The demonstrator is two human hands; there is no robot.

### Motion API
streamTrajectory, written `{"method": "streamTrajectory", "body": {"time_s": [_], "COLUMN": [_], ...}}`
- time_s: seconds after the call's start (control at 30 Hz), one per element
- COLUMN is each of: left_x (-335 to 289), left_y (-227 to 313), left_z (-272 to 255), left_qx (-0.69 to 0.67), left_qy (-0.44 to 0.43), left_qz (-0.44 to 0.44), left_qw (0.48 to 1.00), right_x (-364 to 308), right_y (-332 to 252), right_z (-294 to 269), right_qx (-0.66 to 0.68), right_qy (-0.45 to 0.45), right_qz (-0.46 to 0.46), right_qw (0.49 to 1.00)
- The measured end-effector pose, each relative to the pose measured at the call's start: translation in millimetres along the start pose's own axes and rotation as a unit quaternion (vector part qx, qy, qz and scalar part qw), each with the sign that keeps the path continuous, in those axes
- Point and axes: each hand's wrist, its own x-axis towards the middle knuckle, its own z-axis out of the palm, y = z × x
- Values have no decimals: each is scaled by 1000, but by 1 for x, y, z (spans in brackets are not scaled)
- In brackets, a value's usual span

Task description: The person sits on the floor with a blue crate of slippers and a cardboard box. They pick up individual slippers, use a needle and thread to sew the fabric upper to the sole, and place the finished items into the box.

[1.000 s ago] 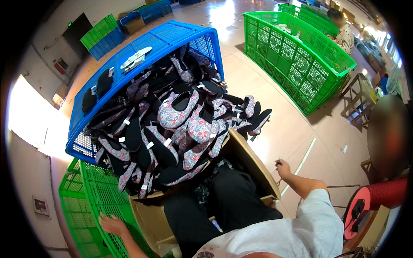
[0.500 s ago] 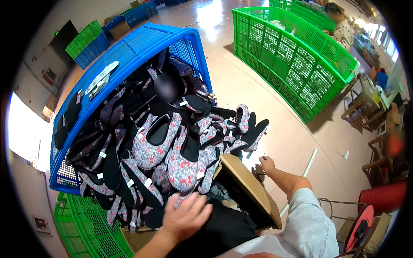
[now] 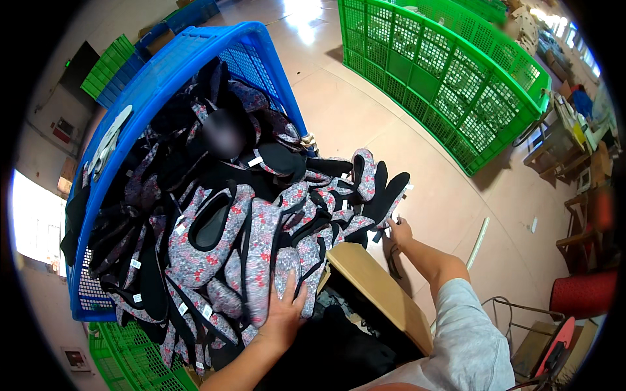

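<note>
L-hand grip (image 3: 282, 319) seen lower ctr of frame, laid against a patterned slipper (image 3: 261, 251). Fingers partly extended, some hidden; whether slipper is clasped or only touched can't be told. Slipper located just left of frame ctr, near side of pile (image 3: 238, 221), long axis set approx. up-and-down; slightly blurred. Outer covered in grey-white mottled fabric, flecked w/ small red-pink blotches, edged in black.

2nd slipper (image 3: 195, 264) noted just left, same fabric, oval opening turned to camera, dark inside shown. Black soles exposed on others in pile; small white tags (image 3: 207, 311) attached to several.

R-hand grip (image 3: 400, 231) seen right of ctr, near pile's right end, fingers curled in. Thin dark item seen just below; whether held can't be told.

Pile contained partly in tipped blue crate (image 3: 173, 62), upper left, & spread past its open side. Cardboard box (image 3: 381, 296) placed lower ctr-right, its near contents dark, hard to make out. Green crate (image 3: 424, 81) stood on tiled floor (image 3: 443, 221), upper right; another green mesh crate (image 3: 130, 355) partly covered by pile, lower left.
</note>
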Motion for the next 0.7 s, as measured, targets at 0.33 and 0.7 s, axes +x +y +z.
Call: {"method": "streamTrajectory", "body": {"time_s": [0.33, 0.7], "left_x": [-13, -29], "left_y": [-74, -28], "left_z": [32, -15], "left_qx": [-1, -23], "left_qy": [138, 80], "left_qz": [-97, -32], "left_qw": [986, 996], "right_x": [16, -7], "right_y": [-12, -51], "right_z": [37, 8], "right_qx": [135, 266], "right_qy": [-54, 121], "right_qz": [45, -79], "right_qw": [988, 953]}}
